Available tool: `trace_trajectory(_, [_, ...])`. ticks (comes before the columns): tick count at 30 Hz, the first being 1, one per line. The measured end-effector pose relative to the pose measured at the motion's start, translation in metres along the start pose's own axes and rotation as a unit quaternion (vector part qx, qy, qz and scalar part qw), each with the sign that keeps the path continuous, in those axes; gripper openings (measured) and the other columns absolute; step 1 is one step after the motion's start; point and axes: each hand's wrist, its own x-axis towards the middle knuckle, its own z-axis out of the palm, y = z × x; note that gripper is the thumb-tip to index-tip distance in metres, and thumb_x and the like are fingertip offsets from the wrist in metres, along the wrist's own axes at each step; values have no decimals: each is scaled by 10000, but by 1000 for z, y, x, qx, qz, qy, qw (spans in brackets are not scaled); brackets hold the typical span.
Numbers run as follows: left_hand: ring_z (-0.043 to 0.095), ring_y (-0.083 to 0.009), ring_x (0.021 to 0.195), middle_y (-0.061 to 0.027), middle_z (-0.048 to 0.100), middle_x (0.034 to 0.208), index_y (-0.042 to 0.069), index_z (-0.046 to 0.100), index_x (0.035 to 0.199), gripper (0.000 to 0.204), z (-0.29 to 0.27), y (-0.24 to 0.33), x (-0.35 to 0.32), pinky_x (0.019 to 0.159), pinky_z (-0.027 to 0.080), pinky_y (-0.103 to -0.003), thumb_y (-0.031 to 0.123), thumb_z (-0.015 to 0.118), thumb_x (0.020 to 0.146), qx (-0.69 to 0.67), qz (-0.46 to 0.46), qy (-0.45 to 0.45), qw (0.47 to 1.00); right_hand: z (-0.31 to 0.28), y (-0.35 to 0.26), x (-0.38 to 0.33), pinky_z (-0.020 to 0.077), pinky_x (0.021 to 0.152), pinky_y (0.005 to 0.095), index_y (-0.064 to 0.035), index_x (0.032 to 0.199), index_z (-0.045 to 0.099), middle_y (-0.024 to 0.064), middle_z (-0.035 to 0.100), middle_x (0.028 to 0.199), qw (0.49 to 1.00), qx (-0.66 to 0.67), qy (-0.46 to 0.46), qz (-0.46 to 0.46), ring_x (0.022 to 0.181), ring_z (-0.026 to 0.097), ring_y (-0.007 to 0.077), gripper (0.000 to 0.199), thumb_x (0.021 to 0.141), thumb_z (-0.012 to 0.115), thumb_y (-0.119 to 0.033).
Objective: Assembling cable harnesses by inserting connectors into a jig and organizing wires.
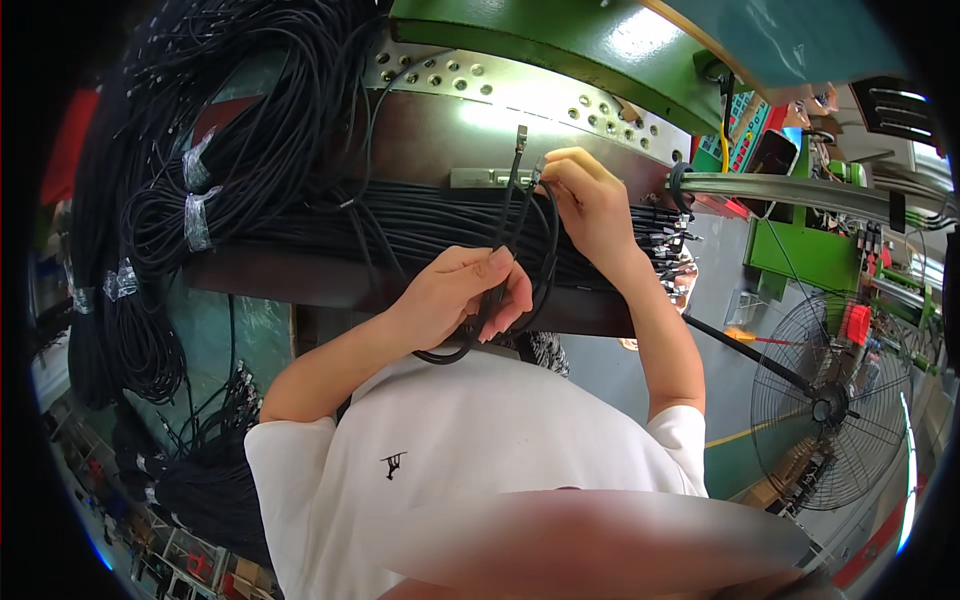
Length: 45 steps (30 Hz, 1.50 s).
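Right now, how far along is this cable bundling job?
Done: coils of black cable hang at the left, wrapped with clear tape. In hand: the left hand grips a loop of one black cable, while the right hand pinches its upper end near the metal-tipped ends. Left: a thick row of loose cables lies across the bench behind, with connector ends showing at the right, untaped.

Glaring off the glossy green painted machine housing (560, 35) and the perforated pale metal strip (520, 95) under bright overhead light. Bending straight edges strongly toward the black fisheye rim. Blurring a smeared pale patch along the lower edge; staying sharp mid-frame.
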Motion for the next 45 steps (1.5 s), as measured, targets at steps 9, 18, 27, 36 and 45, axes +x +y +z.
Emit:
trace_trajectory(9, [524,-115,567,-75,551,667,-32,597,843,499,-2,-6,0,490,422,-226,404,397,980,2,-6,14,1000,3,1,0,466,584,296,-12,836,532,107,591,924,1000,8,7,-1,681,576,275,164,734,586,105])
trace_trajectory(18, [518,-116,550,-75,546,642,-29,601,843,508,-2,-5,2,485,423,-223,416,397,977,9,-11,11,1000,4,-3,-1,478,675,346,-49,837,556,70,574,870,993,-104,13,-59,804,580,277,160,723,653,8])
trace_trajectory(27, [537,-90,587,-39,589,693,-36,633,976,449,9,9,-2,556,430,-215,351,404,986,132,-34,-33,990,-16,-3,-3,495,649,339,-46,848,585,60,624,853,973,-112,151,-133,760,612,261,152,736,662,20])
trace_trajectory(36, [534,-83,619,-37,598,710,-29,627,998,421,15,23,1,563,431,-220,329,407,988,136,-93,-32,986,-19,2,-7,496,710,359,-36,915,583,76,628,881,972,-119,140,-144,773,619,260,235,708,675,28])
trace_trajectory(45, [516,-88,541,-30,596,638,-17,667,792,433,7,31,13,529,429,-227,325,460,957,223,-71,-3,972,-17,11,-16,502,731,355,-26,913,576,113,609,930,990,-133,13,-42,852,609,293,227,703,613,51])
